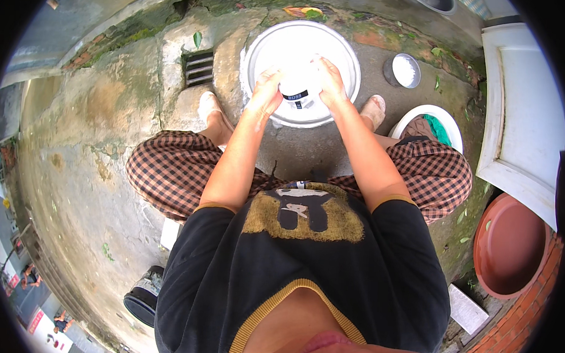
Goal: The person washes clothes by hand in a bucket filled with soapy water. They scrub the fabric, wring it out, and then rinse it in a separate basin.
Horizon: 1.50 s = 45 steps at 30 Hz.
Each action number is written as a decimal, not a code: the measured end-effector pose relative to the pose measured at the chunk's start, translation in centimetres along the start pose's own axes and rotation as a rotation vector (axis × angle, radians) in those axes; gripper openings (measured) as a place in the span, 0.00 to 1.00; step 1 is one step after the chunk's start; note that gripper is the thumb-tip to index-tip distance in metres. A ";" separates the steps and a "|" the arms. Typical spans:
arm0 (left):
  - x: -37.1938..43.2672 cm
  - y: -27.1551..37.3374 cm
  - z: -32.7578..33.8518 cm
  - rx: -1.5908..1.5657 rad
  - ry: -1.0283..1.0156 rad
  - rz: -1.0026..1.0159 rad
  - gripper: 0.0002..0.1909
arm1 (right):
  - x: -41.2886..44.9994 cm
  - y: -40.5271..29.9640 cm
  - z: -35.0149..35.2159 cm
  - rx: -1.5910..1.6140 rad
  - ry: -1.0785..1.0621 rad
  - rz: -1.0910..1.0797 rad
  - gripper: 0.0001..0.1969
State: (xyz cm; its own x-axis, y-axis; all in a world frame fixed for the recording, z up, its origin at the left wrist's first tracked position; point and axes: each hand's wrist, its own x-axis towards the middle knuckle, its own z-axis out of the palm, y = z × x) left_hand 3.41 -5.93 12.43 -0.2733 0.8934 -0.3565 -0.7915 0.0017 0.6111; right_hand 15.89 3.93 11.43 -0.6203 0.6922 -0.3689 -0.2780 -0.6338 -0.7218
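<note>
A round metal basin stands on the concrete between my feet. Inside it is a white cloth, seemingly a garment, with a black label that bears writing. My left hand grips the cloth's left side, and my right hand grips its right side, both above the basin. Strong glare washes out the basin's middle, so the cloth's outline and any water cannot be made out.
Right of the basin is a small metal pot with bright white contents. A white tub holds brown and green cloths by my right knee. A drain grate lies left. A reddish basin leans far right; a black bucket is behind left.
</note>
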 end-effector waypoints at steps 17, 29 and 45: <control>0.1 -1.6 0.9 -0.124 0.461 0.107 0.17 | -2.7 1.3 9.4 -1.303 0.008 -0.839 0.11; 1.1 -2.8 2.0 -0.099 0.580 0.097 0.14 | 0.2 3.6 4.6 -1.161 0.142 -0.585 0.11; 4.2 -4.9 1.6 -0.139 0.178 -0.205 0.22 | 8.6 -4.2 -13.4 -0.306 0.766 -0.497 0.09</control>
State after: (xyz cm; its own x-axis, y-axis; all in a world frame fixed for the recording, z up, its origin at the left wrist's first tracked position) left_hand 6.99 -1.46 9.04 -0.1821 0.7881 -0.5880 -0.9039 0.1012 0.4156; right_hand 21.55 17.22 3.47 0.1940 0.9637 -0.1833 -0.1090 -0.1645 -0.9803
